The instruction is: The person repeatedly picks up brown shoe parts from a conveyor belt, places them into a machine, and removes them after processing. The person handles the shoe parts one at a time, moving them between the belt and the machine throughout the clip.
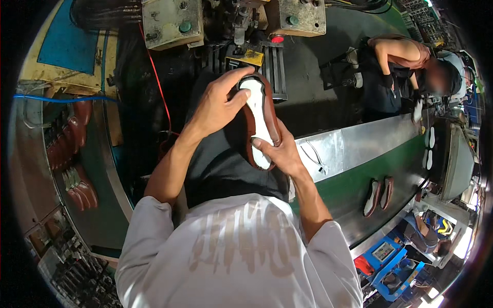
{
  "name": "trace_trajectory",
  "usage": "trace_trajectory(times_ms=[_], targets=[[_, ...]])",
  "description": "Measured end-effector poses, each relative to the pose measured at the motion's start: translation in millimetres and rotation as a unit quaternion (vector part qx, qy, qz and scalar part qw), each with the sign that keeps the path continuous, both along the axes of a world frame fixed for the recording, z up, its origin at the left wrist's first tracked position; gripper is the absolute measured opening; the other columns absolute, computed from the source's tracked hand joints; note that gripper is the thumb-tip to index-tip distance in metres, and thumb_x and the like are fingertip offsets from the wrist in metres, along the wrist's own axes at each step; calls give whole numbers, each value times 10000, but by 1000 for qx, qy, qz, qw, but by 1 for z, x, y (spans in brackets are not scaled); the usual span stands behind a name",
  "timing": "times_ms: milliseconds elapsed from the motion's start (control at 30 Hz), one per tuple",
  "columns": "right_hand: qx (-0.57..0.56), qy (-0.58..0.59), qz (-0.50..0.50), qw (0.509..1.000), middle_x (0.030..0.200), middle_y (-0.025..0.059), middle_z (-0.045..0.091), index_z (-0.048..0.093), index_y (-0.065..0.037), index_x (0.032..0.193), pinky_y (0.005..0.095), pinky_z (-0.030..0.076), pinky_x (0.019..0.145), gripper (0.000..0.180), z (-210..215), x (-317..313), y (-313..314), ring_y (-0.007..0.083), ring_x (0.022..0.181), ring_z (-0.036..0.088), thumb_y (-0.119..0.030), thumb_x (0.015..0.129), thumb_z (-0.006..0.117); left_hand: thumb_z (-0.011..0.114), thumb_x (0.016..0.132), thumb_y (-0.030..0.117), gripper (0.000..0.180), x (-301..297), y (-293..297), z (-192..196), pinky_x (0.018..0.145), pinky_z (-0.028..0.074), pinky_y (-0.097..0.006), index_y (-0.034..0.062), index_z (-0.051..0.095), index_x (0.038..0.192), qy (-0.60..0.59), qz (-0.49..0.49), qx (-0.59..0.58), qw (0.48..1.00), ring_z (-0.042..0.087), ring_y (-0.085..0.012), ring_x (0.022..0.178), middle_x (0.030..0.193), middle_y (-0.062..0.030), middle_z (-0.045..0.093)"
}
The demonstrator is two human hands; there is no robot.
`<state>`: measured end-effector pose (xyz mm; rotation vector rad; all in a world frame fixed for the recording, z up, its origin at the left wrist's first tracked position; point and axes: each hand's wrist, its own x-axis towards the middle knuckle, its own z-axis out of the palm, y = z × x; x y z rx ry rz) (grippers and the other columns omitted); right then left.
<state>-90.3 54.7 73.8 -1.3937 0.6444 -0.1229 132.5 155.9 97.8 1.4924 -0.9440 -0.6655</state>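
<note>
Over my lap I hold a brown shoe upper [263,115] with its white sole side turned up. Its long axis runs away from me, leaning slightly left. My left hand [218,105] grips the far end, the thumb on the white bottom board and the index finger stretched around the dark rim. Nearer to me, my right hand [283,154] clasps the right side, its thumb lying across the white board. The fingers beneath the shoe are hidden. Just beyond the far end is a machine [241,31] with a yellow piece below its head.
Two control boxes [174,25] with green buttons flank the machine. A green conveyor belt [334,205] on the right carries a pair of brown shoes [378,196]; pincers [316,158] lie on its metal edge. Brown uppers [79,187] sit at left. Another person [398,66] works at far right.
</note>
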Motion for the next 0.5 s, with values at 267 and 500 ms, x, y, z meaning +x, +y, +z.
trace_trajectory(times_ms=[267,500], targets=[[-299,-16,30,954,1445,303,607,99,6,1696,464,495,1128,1189,15,26,-32,430,1337,624,-144,822,892,776,905,126,894,-15,18,49,1314,252,-454,-65,316,1647,164,-153,-189,956,288,-315,1622,1737,-227,294],[-366,-118,-18,923,1438,286,601,194,54,1658,466,504,1114,1119,-53,32,-16,425,1316,626,-175,823,903,959,736,199,1105,-59,17,34,1281,317,-462,-2,356,1640,-64,-83,-45,993,402,-366,1565,1674,-221,421]])
